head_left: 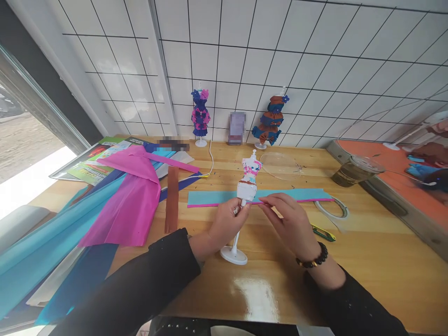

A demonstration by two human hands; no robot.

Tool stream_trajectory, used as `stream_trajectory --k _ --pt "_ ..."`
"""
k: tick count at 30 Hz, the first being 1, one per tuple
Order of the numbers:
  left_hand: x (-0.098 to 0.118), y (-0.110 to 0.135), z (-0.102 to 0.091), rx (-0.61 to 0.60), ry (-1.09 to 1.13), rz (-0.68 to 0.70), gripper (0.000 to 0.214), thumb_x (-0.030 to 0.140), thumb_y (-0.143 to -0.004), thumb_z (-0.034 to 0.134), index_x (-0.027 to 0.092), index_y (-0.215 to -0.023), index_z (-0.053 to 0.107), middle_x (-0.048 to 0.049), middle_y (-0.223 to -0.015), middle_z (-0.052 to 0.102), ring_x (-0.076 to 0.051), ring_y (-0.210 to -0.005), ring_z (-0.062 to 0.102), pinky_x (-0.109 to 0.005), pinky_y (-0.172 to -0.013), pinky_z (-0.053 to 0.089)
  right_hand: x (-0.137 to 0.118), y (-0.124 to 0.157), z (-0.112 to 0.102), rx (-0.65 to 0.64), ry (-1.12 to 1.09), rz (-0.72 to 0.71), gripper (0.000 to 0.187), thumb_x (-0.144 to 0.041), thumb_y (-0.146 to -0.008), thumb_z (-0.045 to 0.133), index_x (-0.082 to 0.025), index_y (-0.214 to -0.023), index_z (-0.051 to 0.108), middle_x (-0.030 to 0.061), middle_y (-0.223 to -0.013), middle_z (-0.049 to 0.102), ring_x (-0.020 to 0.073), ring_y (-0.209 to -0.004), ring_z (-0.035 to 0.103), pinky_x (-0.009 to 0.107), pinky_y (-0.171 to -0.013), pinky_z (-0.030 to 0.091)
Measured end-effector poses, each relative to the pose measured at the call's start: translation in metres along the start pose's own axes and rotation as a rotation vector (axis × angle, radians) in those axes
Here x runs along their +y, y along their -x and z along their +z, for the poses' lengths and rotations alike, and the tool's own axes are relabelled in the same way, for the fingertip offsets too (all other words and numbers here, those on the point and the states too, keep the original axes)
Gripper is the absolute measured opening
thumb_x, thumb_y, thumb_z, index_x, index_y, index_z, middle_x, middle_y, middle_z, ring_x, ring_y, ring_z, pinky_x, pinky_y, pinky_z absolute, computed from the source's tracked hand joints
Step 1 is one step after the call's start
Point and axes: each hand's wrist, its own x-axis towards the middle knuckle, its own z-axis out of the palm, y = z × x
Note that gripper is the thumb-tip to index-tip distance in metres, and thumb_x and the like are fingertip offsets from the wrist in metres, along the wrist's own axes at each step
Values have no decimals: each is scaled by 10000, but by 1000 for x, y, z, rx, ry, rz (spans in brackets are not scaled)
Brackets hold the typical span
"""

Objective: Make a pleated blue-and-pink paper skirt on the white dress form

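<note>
A small white dress form with pink, blue and brown scraps on its bust and waist tilts slightly on its round-based stand. My left hand is closed around the stand's pole, just under the torso. Close by on the right, my right hand is closed in a pinch beside the form's lower edge; what its fingertips hold, if anything, is hidden. Behind both hands a long light-blue paper strip with a pink edge lies across the table, partly covered by the form and my right hand.
Pink paper and blue sheets pile up at left beside a brown strip. At right are a tape roll, a green cutter and a cup. Two dressed forms and a phone stand by the wall.
</note>
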Motion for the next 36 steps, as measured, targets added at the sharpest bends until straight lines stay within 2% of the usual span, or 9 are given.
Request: stream_trajectory --k 3,9,18,23,30,36 --pt "-1 -1 0 -3 -18 9 297 404 -842 461 156 -681 488 49 -578 383 -81 -552 314 -225 -533 247 -5 -13 10 -31 -91 -10 175 -272 -876 518 -189 -997 614 87 -894 629 179 -793 577 338 -721 481" --pt "-1 -2 0 -22 -6 5 296 379 -846 454 158 -649 464 49 -576 383 -77 -544 312 -219 -528 250 2 -14 22 22 -172 -29 87 -222 -864 540 -202 -917 606 66 -857 617 174 -816 590 323 -723 490" --pt "1 -1 1 -56 -28 34 270 350 -857 431 155 -684 502 43 -587 408 -84 -566 344 -223 -536 257 3 -11 25 73 -177 -44 56 -211 -856 543 -211 -835 594 48 -802 627 177 -779 599 329 -710 486" --pt "2 -1 0 -49 -62 32 291 331 -855 423 159 -621 425 52 -560 357 -78 -547 305 -227 -525 232 0 -9 27 81 -162 -34 74 -201 -857 545 -202 -912 594 52 -822 614 171 -775 588 320 -700 483" --pt "2 -1 0 -63 -94 34 298 318 -856 413 164 -604 376 54 -545 325 -78 -540 292 -232 -515 212 0 -9 27 59 -205 -53 82 -169 -863 525 -205 -895 592 50 -827 613 170 -792 586 313 -708 481" --pt "4 -2 -1 -70 -80 21 273 312 -856 409 162 -628 418 52 -566 330 -80 -551 291 -230 -521 222 1 -7 31 81 -220 -19 102 -149 -847 554 -203 -929 582 44 -828 599 159 -782 573 304 -703 480"
